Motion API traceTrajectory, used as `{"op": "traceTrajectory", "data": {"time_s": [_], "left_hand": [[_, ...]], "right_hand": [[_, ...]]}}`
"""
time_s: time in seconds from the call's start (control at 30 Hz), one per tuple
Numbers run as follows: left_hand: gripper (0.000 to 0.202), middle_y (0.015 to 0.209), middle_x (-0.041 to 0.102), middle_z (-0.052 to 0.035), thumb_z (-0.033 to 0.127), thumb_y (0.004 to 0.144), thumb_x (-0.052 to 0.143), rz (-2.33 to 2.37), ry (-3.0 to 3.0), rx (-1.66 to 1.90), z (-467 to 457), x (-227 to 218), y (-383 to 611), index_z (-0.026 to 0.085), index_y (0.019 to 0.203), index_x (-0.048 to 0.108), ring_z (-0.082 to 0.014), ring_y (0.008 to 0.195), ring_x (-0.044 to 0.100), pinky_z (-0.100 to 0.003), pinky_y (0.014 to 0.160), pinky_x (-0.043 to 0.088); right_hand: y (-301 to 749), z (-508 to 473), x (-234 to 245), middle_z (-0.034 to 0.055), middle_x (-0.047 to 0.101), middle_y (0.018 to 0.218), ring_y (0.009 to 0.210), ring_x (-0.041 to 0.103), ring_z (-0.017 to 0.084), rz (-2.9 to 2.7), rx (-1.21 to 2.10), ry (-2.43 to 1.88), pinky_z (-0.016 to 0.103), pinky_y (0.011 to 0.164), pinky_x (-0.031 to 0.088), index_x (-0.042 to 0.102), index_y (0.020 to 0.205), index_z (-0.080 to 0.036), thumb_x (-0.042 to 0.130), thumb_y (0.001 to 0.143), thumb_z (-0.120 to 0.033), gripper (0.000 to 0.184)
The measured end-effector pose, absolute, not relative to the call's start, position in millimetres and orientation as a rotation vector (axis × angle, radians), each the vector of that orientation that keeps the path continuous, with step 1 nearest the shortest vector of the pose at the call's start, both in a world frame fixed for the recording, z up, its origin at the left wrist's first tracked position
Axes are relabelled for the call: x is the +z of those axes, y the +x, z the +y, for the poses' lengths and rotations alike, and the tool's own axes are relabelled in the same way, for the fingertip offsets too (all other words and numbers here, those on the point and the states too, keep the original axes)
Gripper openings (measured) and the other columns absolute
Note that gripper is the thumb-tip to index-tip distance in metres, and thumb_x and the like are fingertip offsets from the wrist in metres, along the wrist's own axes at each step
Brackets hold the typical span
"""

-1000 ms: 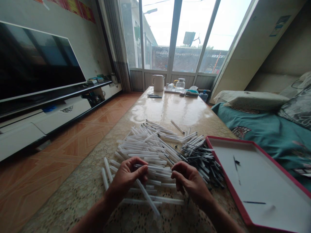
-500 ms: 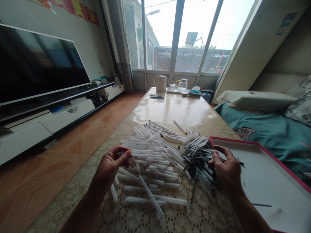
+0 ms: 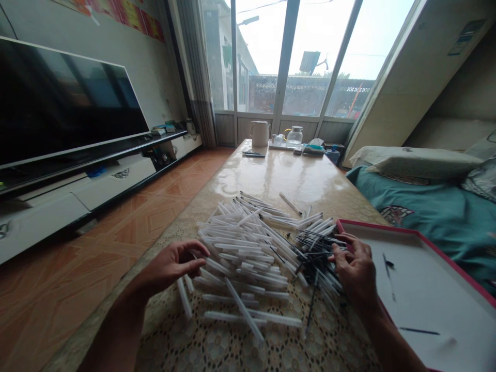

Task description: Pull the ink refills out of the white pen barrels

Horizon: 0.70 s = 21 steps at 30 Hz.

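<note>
A big heap of white pen barrels (image 3: 240, 248) lies on the lace-covered table (image 3: 271, 175) in front of me. Beside it on the right is a pile of thin black refills (image 3: 318, 258). My left hand (image 3: 172, 263) hovers at the left edge of the white heap, fingers curled loosely and apart, holding nothing I can see. My right hand (image 3: 356, 266) rests on the black refills, fingers bent down into the pile; whether they grip one is hidden.
A red-rimmed white tray (image 3: 426, 289) with a few refills sits at the right. A jug (image 3: 259, 133), a glass pot and small items stand at the table's far end. A TV unit runs along the left, a teal-covered bed on the right.
Both hands moved apart from the middle: the left went to the heap's left edge and opened, the right went over to the black refills. The barrel held earlier lies on the table.
</note>
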<state>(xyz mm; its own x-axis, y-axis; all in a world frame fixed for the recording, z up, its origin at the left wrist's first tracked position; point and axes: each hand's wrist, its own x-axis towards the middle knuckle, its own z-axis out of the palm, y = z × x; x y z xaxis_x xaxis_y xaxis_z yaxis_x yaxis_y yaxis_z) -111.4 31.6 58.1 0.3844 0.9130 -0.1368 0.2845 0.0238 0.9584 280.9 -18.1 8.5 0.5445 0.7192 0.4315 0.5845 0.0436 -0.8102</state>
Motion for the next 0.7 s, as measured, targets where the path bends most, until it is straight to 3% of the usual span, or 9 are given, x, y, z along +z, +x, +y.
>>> {"op": "traceTrajectory", "data": {"time_s": [0.1, 0.2, 0.27, 0.33, 0.53, 0.7], "left_hand": [[0.031, 0.058, 0.067, -0.0026, 0.035, 0.070, 0.074, 1.241, 1.580, 0.704, 30.7, 53.4, -97.8, 0.017, 0.096, 0.071, -0.0196, 0.053, 0.066, -0.022, 0.043, 0.049], [0.036, 0.085, 0.071, -0.0076, 0.036, 0.068, 0.074, 1.287, 1.656, 0.795, 29.2, 53.9, -92.5, 0.019, 0.099, 0.072, -0.0165, 0.047, 0.065, -0.021, 0.037, 0.047], [0.037, 0.105, 0.066, -0.0093, 0.036, 0.067, 0.074, 1.292, 1.707, 0.853, 28.8, 55.3, -92.5, 0.021, 0.101, 0.072, -0.0133, 0.045, 0.064, -0.021, 0.036, 0.047], [0.037, 0.109, 0.064, -0.0090, 0.036, 0.068, 0.073, 1.318, 1.753, 0.882, 29.2, 55.7, -93.0, 0.022, 0.102, 0.072, -0.0113, 0.043, 0.062, -0.021, 0.036, 0.047], [0.031, 0.090, 0.071, -0.0063, 0.038, 0.072, 0.072, 1.403, 1.768, 0.980, 29.8, 51.1, -84.1, 0.019, 0.095, 0.070, -0.0147, 0.046, 0.063, -0.022, 0.041, 0.048], [0.025, 0.057, 0.067, 0.0004, 0.039, 0.077, 0.068, 1.427, 1.789, 1.040, 23.7, 45.2, -66.4, 0.018, 0.092, 0.068, -0.0171, 0.046, 0.064, -0.022, 0.044, 0.047]], "right_hand": [[279.9, -17.1, 3.7, 0.0171, 0.049, 0.119, 0.049, 0.059, 0.010, -1.171, 0.146, -1.629, 0.031, 0.050, 0.054, 0.059, 0.106, -0.015, 0.054, 0.084, -0.043, 0.036], [276.0, -16.9, 2.2, 0.0171, 0.049, 0.120, 0.049, 0.059, 0.011, -1.202, 0.136, -1.641, 0.033, 0.053, 0.053, 0.058, 0.105, -0.015, 0.052, 0.085, -0.041, 0.033], [270.0, -17.9, 4.4, 0.0158, 0.052, 0.117, 0.051, 0.060, 0.012, -1.230, 0.165, -1.633, 0.032, 0.053, 0.052, 0.058, 0.104, -0.016, 0.051, 0.086, -0.039, 0.030], [260.5, -19.6, 9.7, 0.0130, 0.058, 0.109, 0.053, 0.061, 0.014, -1.288, 0.245, -1.614, 0.031, 0.053, 0.051, 0.057, 0.102, -0.016, 0.050, 0.087, -0.037, 0.027], [221.3, -13.9, 35.2, 0.0061, 0.067, 0.086, 0.065, 0.063, 0.017, -1.742, 0.490, -1.624, 0.028, 0.063, 0.048, 0.062, 0.091, -0.018, 0.051, 0.088, -0.025, 0.014], [204.9, 26.9, 42.5, 0.0094, 0.067, 0.098, 0.090, 0.063, 0.021, -2.009, 0.266, -1.862, 0.028, 0.078, 0.044, 0.066, 0.094, -0.018, 0.052, 0.084, -0.014, 0.017]]}}
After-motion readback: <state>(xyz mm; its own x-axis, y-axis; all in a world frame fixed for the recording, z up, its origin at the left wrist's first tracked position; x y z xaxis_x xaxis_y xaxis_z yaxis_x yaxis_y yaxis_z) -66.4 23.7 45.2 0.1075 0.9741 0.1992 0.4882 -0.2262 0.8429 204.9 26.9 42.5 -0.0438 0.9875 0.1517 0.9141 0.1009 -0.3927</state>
